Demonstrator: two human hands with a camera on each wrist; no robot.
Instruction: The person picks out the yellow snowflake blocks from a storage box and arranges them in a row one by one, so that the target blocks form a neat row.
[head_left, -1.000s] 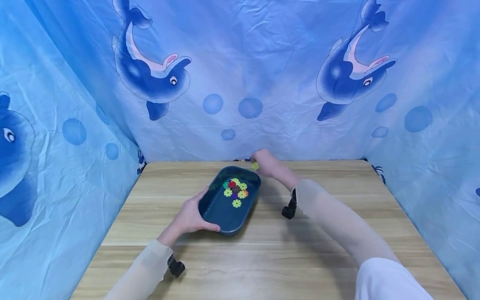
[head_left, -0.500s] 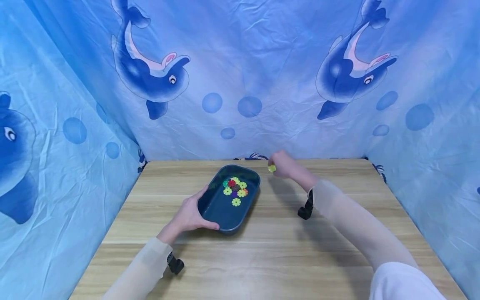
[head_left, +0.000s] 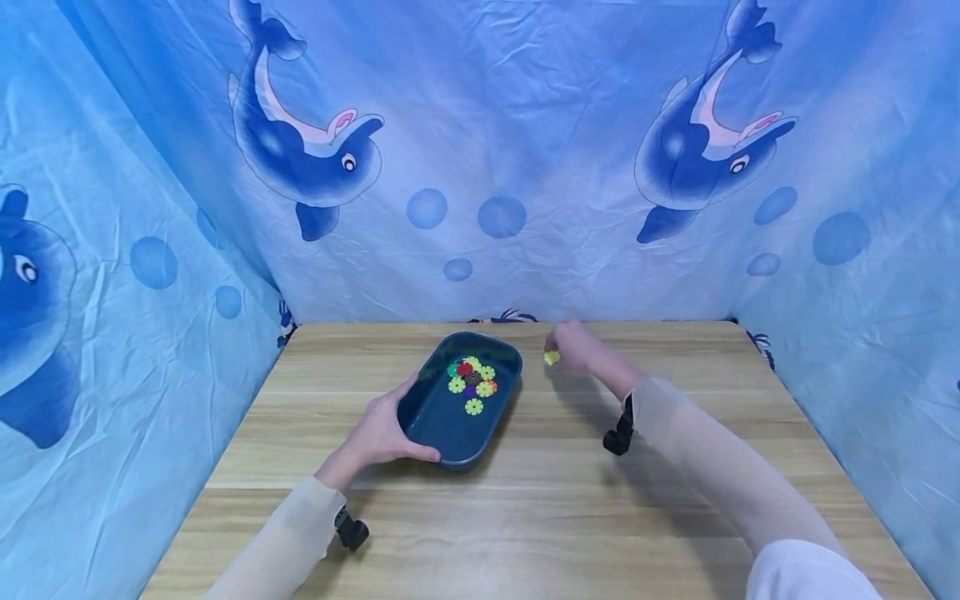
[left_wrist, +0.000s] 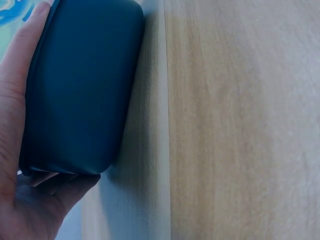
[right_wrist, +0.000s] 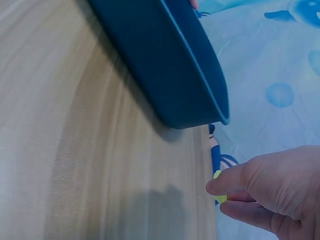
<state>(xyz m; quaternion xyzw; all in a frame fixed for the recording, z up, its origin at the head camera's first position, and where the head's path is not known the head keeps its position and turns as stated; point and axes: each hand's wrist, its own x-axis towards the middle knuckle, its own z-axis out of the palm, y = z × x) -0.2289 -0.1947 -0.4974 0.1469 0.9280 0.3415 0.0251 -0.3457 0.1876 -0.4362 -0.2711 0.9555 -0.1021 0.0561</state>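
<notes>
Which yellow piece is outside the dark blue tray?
The yellow piece pinched in the right grip, beside the tray; the other visible yellow pieces lie inside it.

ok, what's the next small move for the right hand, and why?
Probably lower the yellow disc onto the table, right of the tub. The right hand pinches it outside the tub, and in the right wrist view the hand's shadow falls apart from it, so it looks raised.
</notes>
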